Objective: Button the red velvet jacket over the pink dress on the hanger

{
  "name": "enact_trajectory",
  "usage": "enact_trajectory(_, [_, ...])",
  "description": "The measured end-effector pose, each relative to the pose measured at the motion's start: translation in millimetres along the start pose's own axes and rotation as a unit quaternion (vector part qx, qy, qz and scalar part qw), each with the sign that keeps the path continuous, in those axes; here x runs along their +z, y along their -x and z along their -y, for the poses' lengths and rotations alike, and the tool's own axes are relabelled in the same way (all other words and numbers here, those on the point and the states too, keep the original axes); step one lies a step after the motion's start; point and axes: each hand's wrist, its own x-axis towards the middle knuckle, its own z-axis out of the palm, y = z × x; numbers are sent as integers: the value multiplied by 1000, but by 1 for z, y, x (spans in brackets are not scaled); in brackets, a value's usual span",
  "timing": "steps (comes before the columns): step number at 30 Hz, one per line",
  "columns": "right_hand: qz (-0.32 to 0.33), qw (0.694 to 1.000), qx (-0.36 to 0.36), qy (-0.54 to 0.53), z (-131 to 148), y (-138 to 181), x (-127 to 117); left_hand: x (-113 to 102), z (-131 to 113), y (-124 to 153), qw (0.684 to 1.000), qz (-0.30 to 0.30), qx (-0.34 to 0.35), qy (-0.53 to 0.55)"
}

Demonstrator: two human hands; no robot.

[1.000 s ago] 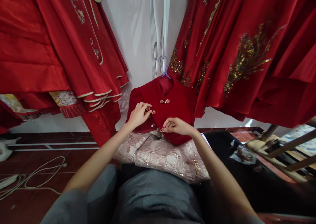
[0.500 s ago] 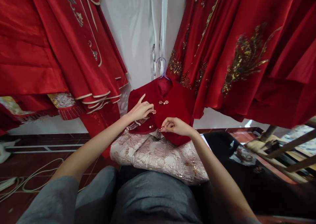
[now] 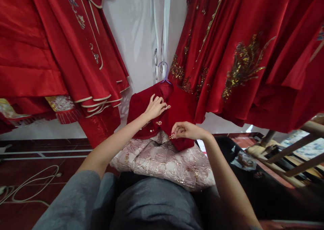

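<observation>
A dark red jacket (image 3: 138, 103) on a purple hanger (image 3: 165, 75) lies before me, with its front partly parted below the collar. My left hand (image 3: 155, 107) is closed at the upper fastening, its fingertips pinching the jewelled flower clasp (image 3: 169, 106) there. Lower on the front edge, my right hand (image 3: 184, 130) pinches a small gold clasp (image 3: 171, 135). Between the two hands another flower-shaped clasp (image 3: 159, 123) sits on the jacket's left-hand panel. A pearl-like bead (image 3: 152, 130) shows below it.
Pale pink brocade fabric (image 3: 164, 162) covers my lap under the jacket. Red embroidered garments (image 3: 53, 54) hang on the left, and a red sequinned dress (image 3: 235, 54) on the right. A small plastic bag (image 3: 244, 160) lies on a black surface. A cable (image 3: 32, 186) loops across the floor.
My left hand has moved up and right, from the middle clasp to the upper one. My right hand keeps its pinch on the lower clasp. The view has shifted slightly.
</observation>
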Motion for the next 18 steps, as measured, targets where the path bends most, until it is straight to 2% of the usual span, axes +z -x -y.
enact_trajectory(8, [19,1000,14,16,8,12,-7,-3,4,-16,998,50,17,24])
enact_trajectory(13, [31,999,16,14,7,17,-12,-5,6,-24,991,95,-1,95])
enact_trajectory(18, [18,1000,18,11,5,14,-12,-9,4,-27,994,73,37,76])
